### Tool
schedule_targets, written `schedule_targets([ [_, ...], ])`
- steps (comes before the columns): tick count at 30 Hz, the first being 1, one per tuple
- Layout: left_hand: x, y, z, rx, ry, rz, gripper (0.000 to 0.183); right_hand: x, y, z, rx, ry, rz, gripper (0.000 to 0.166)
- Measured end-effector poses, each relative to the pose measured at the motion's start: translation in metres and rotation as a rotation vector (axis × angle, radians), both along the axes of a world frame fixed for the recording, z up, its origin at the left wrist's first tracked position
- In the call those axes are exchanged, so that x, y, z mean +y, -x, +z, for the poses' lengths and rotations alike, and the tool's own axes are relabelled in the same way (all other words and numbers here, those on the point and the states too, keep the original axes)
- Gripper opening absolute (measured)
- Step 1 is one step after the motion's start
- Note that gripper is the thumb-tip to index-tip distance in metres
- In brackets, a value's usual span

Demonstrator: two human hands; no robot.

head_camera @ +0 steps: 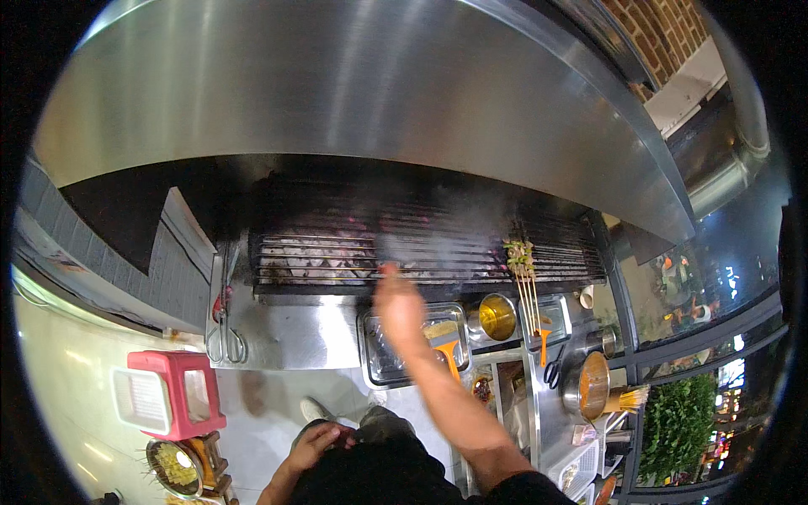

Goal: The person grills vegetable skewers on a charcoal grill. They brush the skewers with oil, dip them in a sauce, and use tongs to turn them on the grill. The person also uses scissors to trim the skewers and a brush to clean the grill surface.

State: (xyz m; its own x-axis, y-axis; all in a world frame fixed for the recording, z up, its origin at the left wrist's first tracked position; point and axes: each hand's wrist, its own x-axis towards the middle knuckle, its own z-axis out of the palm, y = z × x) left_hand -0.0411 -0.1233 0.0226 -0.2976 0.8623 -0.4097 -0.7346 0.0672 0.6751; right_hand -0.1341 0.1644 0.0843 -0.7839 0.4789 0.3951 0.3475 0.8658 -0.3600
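My right hand (399, 309), blurred by motion, reaches over a metal tray (368, 372) toward the front edge of the charcoal grill (315, 252). Its fingers point at the grate; whether they hold anything is too blurred to tell. Low before my waist is my left hand (320, 439), fingers curled, their inner side hidden. Several skewers of meat and green pieces (520, 257) lie across the grate to the right, sticks toward me. A brush with an orange handle (448, 356) rests in the tray, right of my forearm. Smoke rises above the coals.
A steel hood (347, 82) overhangs the grill. Beside the tray stands a pot of yellow liquid (497, 317). Scissors (553, 374) and a sauce bowl (590, 391) are at right. Tongs (225, 344) lie left, above a pink stool (173, 379) with a white basket (140, 401).
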Motion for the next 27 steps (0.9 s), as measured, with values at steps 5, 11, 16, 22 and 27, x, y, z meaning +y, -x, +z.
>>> schedule_targets([
  [5,0.026,0.003,0.018,0.060,0.082,-0.051,0.039,-0.030,0.025,0.009,0.085,0.099,0.104,0.029],
  [11,0.025,-0.007,0.014,0.077,0.076,0.001,0.039,0.145,-0.084,0.030,0.066,0.135,-0.132,0.031],
  [16,0.037,-0.008,0.018,0.102,0.102,0.015,0.038,0.171,-0.113,0.041,-0.177,-0.099,-0.298,0.025],
  [22,0.072,-0.009,0.024,0.154,0.098,-0.119,0.036,0.025,-0.044,0.012,0.075,0.105,0.004,0.027],
  [27,0.057,-0.010,0.015,0.142,0.074,-0.079,0.035,0.105,-0.091,0.037,0.087,0.144,-0.028,0.025],
])
